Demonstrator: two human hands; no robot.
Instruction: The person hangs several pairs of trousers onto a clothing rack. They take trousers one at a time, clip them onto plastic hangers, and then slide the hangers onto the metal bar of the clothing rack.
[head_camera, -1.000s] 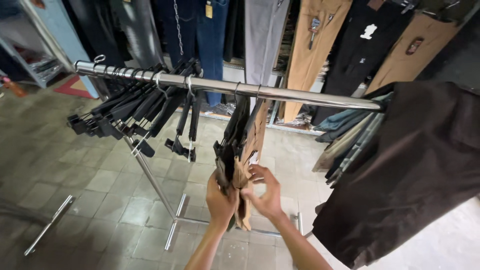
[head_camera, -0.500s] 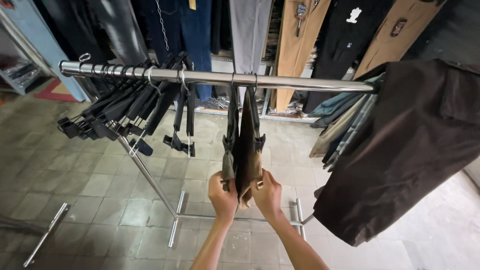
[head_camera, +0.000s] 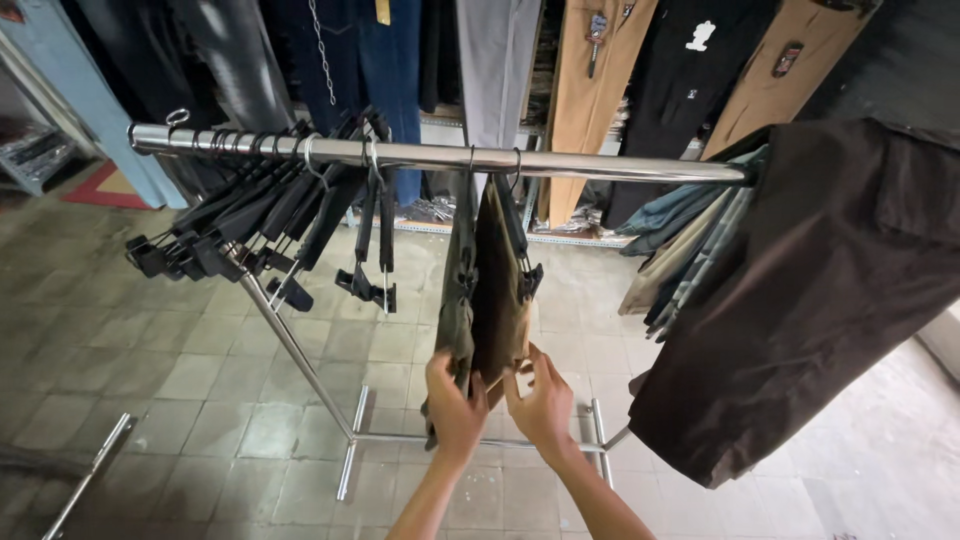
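Brown and olive cloth hangs folded from the chrome rail (head_camera: 600, 162), and that is where I have both hands. The brown trousers (head_camera: 500, 290) sit on a black clip hanger (head_camera: 522, 262) near the middle of the rail, with the olive trousers (head_camera: 458, 300) pressed against them on the left side. My left hand (head_camera: 455, 405) is closed around the lower edge of the olive pair, fingers wrapped over the fabric. My right hand (head_camera: 543, 400) pinches the bottom hem of the brown pair, thumb on the near face; how firm that pinch is I cannot tell.

Toward the left end of the rail a bunch of empty black hangers (head_camera: 250, 230) leans at a slant, and two more (head_camera: 375, 235) dangle just beside the olive trousers. At the right end a large dark brown garment (head_camera: 830, 300) droops over the rail's tip, with grey-green ones (head_camera: 690, 250) behind it. More trousers hang on the back wall (head_camera: 590, 90), and the floor (head_camera: 150, 380) is grey tile.

As I judge it, the risk is in pulling down: both pairs are held only at their tops, so a hard tug at the hems could slip cloth out of the clips or unhook a hanger from the rail. Sliding sideways could also snag the loose hangers next to the olive pair.
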